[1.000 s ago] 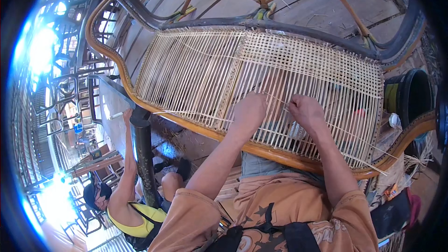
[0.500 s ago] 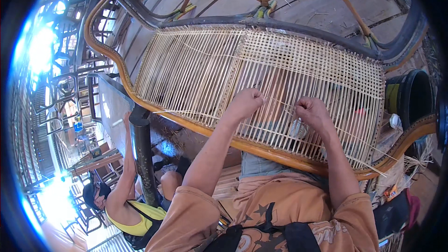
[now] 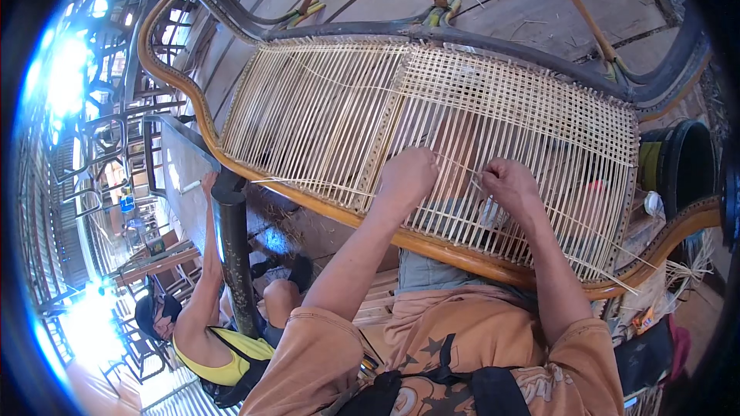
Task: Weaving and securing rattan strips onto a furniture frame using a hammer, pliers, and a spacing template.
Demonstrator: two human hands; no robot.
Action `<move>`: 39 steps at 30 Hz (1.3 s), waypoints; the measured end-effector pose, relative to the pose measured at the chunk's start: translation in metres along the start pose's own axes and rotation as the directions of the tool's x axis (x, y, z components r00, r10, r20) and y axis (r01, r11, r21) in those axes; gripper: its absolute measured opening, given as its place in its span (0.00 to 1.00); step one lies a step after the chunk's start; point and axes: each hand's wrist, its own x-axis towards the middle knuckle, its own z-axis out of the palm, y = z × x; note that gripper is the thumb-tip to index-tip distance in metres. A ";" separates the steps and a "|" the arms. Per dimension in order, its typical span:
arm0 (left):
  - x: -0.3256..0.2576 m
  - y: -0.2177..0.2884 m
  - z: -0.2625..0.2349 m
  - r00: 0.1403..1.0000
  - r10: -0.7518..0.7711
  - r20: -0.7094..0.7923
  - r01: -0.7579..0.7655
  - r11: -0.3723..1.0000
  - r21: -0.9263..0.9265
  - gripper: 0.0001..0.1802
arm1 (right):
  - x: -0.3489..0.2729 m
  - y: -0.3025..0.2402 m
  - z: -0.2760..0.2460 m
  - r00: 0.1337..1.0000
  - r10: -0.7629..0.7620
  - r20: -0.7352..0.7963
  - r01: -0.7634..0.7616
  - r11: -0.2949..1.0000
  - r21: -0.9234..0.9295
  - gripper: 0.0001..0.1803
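Note:
A chair or bench frame of bent orange-brown rattan (image 3: pixel 462 258) lies across my lap, strung with close rows of pale cane strands (image 3: pixel 316 119). At the far right the strands form a woven grid (image 3: pixel 532 104); elsewhere they run mostly one way. My left hand (image 3: pixel 408 176) is closed over the middle of the panel, near the dividing bar (image 3: pixel 384 135). Closed too, fingertips pinched, is my right hand (image 3: pixel 510 185), a short way to the right. A thin cane strand (image 3: pixel 459 164) appears to stretch between both hands, crossing the rows; their fingertips are partly hidden.
Left of me a person (image 3: pixel 223 339) in a yellow top reaches up toward a grey board (image 3: pixel 181 158), beside a dark post (image 3: pixel 235 254). A dark bucket (image 3: pixel 690 162) stands at the right. Cane scraps (image 3: pixel 690 262) lie near the frame's right end.
My right hand has shifted slightly left. The left hand has turned a little, showing more of its back, and stays near the same place. The frame is nearly still.

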 end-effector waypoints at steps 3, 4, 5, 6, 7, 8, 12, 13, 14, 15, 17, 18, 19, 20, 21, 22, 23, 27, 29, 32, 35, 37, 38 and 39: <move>0.008 -0.010 -0.009 0.984 -0.117 0.133 0.148 0.955 -0.257 0.11 | -0.002 0.000 -0.001 0.998 -0.041 -0.050 0.041 0.999 0.000 0.09; 0.009 -0.016 -0.013 0.962 -0.134 0.239 0.219 0.901 -0.376 0.11 | -0.003 0.004 -0.002 1.000 -0.019 -0.025 0.021 0.995 0.096 0.08; 0.009 -0.019 -0.014 0.929 -0.134 0.345 0.296 0.827 -0.478 0.11 | -0.004 0.005 -0.003 1.000 0.002 0.001 -0.002 0.982 0.190 0.08; 0.009 -0.020 -0.013 0.928 -0.136 0.346 0.299 0.826 -0.477 0.11 | -0.004 0.003 -0.003 1.000 0.002 0.004 -0.003 0.982 0.190 0.08; 0.009 -0.021 -0.013 0.934 -0.132 0.331 0.282 0.841 -0.461 0.12 | -0.005 -0.001 -0.005 1.000 0.004 0.008 -0.006 0.983 0.185 0.07; 0.010 -0.021 -0.012 0.940 -0.128 0.316 0.266 0.855 -0.445 0.12 | -0.005 -0.003 -0.006 1.000 0.006 0.011 -0.008 0.983 0.181 0.07; 0.003 -0.016 -0.004 0.953 -0.119 0.279 0.247 0.837 -0.488 0.12 | -0.001 0.002 -0.003 0.999 0.027 0.023 -0.029 0.992 0.126 0.09; -0.002 -0.014 -0.002 0.992 -0.099 0.079 0.123 0.905 -0.407 0.12 | 0.001 -0.004 0.001 1.000 0.005 -0.005 -0.005 0.999 0.043 0.10; -0.005 -0.012 0.001 0.991 -0.051 -0.120 0.013 0.955 -0.297 0.12 | 0.002 -0.011 0.003 0.999 -0.018 -0.030 0.017 0.999 -0.041 0.11; -0.005 -0.011 0.004 0.992 -0.051 -0.119 0.013 0.954 -0.299 0.12 | 0.000 -0.017 -0.004 0.998 0.060 0.023 -0.060 0.998 0.001 0.13; -0.004 -0.014 0.007 0.999 -0.028 -0.025 0.027 0.998 -0.054 0.12 | -0.004 -0.018 -0.009 0.997 0.074 0.022 -0.076 0.991 0.108 0.13; -0.002 -0.016 0.007 0.999 -0.035 -0.027 0.033 0.998 -0.054 0.12 | -0.006 -0.015 -0.010 0.995 0.095 0.018 -0.097 0.971 0.217 0.12; 0.002 -0.013 0.005 0.999 -0.048 0.019 0.050 0.994 -0.095 0.12 | -0.005 -0.002 -0.007 0.997 0.075 0.008 -0.074 0.946 0.314 0.12; 0.003 -0.014 -0.001 0.996 -0.074 0.058 0.081 0.989 -0.126 0.12 | -0.006 0.003 -0.004 0.998 0.069 0.012 -0.069 0.947 0.313 0.12; 0.002 -0.016 -0.007 0.995 -0.080 0.054 0.086 0.988 -0.125 0.12 | -0.006 0.006 -0.002 0.999 0.032 -0.009 -0.028 0.951 0.307 0.11; 0.003 -0.021 -0.012 0.980 -0.130 0.152 0.169 0.946 -0.276 0.12 | -0.005 0.008 0.000 1.000 0.000 -0.031 0.010 0.953 0.303 0.10; 0.004 -0.025 -0.015 0.953 -0.163 0.255 0.259 0.874 -0.411 0.12 | -0.005 0.008 0.000 1.000 -0.002 -0.028 0.010 0.952 0.305 0.10; 0.009 -0.030 -0.018 0.910 -0.177 0.374 0.350 0.814 -0.464 0.13 | -0.002 0.009 0.006 0.999 -0.008 -0.053 0.024 0.952 0.307 0.13; 0.005 -0.026 -0.013 0.982 -0.108 0.158 0.169 0.873 -0.457 0.12 | -0.002 0.006 0.008 0.997 -0.023 -0.076 0.042 0.962 0.269 0.13; 0.002 -0.031 0.001 0.997 -0.022 -0.074 0.014 0.994 -0.110 0.12 | -0.004 -0.001 0.003 0.998 0.048 -0.041 -0.034 0.957 0.290 0.14; 0.001 -0.024 -0.002 0.997 -0.061 0.052 0.063 0.997 -0.034 0.12 | -0.007 0.005 -0.002 0.998 0.057 -0.012 -0.047 0.903 0.427 0.13; 0.007 -0.032 -0.007 0.988 -0.105 0.116 0.127 0.972 -0.196 0.11 | -0.007 0.009 0.000 0.999 0.031 -0.031 -0.019 0.938 0.346 0.13; 0.009 -0.037 -0.011 0.973 -0.136 0.186 0.194 0.918 -0.346 0.10 | -0.007 0.009 0.002 0.999 0.026 -0.027 -0.015 0.938 0.347 0.13; 0.009 -0.040 -0.015 0.973 -0.142 0.183 0.199 0.918 -0.343 0.10 | -0.008 0.010 0.003 0.999 0.008 -0.034 0.006 0.920 0.393 0.12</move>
